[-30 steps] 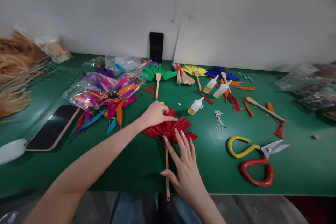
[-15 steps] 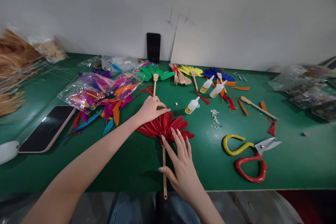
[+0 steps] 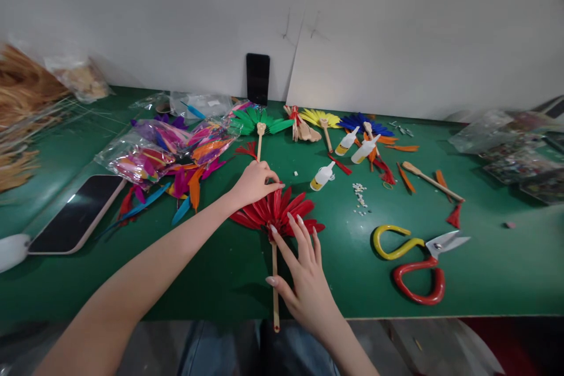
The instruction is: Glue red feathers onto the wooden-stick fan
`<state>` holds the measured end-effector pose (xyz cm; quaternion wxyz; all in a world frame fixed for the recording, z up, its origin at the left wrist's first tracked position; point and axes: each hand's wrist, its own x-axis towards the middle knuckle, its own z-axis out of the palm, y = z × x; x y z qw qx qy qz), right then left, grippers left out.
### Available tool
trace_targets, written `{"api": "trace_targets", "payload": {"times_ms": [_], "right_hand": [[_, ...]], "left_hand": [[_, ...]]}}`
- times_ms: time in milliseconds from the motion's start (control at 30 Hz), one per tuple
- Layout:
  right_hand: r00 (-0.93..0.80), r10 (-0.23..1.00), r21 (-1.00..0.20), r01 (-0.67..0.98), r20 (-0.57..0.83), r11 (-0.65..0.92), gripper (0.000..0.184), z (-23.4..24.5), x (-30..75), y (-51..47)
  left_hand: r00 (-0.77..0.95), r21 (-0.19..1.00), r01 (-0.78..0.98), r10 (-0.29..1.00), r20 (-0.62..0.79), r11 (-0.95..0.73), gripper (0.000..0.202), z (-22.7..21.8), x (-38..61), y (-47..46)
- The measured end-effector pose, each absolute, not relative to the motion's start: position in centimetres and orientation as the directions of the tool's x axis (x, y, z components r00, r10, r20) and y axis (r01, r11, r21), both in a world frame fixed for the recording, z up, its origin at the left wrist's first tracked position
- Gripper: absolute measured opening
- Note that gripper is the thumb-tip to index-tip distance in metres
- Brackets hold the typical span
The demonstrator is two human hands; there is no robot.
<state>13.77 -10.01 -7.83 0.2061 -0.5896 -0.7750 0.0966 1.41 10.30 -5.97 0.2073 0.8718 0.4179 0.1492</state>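
While right fingers (image 3: pixel 300 239) stay spread on the fan (image 3: pixel 264 211), left fingers (image 3: pixel 270 189), now farther out, pinch a feather (image 3: pixel 277 202).

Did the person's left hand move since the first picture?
Yes, slightly forward, toward the green feather fan: the left hand now hides the bottom of its wooden handle, which showed before.

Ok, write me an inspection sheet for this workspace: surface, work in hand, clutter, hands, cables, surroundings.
Surface: green table, partly covered with items.
Job's things: red feather fan, its pale handle pointing to the table's front edge.
Clutter: scissors and three white bottles at right; bagged feathers and a flat phone at left.
Hands: left hand at the fan's upper feathers, grip unclear; right hand spread, fingertips at the lower feathers.
Cables: nothing seen.
Surroundings: white panels behind, an upright phone against them.
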Motion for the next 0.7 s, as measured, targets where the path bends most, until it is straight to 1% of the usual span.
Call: {"api": "trace_targets", "payload": {"times_ms": [133,333,400,567,633,700], "right_hand": [[-0.218,0.955,-0.391,0.876,0.2,0.282,0.059,-7.77,13.79,-9.99],[-0.218,0.956,-0.386,0.879,0.197,0.28,0.06,-7.72,13.7,-10.03],[-0.218,0.956,-0.384,0.88,0.197,0.28,0.06,-7.75,13.71,-10.05],[-0.222,0.955,-0.38,0.881,0.196,0.283,0.062,-7.81,13.72,-10.04],[-0.22,0.955,-0.381,0.881,0.198,0.282,0.062,-7.77,13.68,-10.02],[-0.218,0.955,-0.382,0.88,0.201,0.281,0.061,-7.72,13.64,-9.99]], "left_hand": [[0.612,0.492,0.655,0.784,0.102,-0.574,0.02,-6.21,1.45,10.43],[0.616,0.507,0.641,0.78,0.108,-0.576,0.019,-6.22,1.57,10.46],[0.608,0.534,0.635,0.788,0.1,-0.558,0.018,-6.04,1.55,10.51],[0.622,0.65,0.575,0.781,0.046,-0.496,0.021,-5.67,1.23,10.92],[0.64,0.672,0.552,0.767,0.038,-0.494,0.021,-5.65,1.15,11.04],[0.651,0.666,0.548,0.758,0.042,-0.506,0.02,-5.69,1.15,11.03]]}}
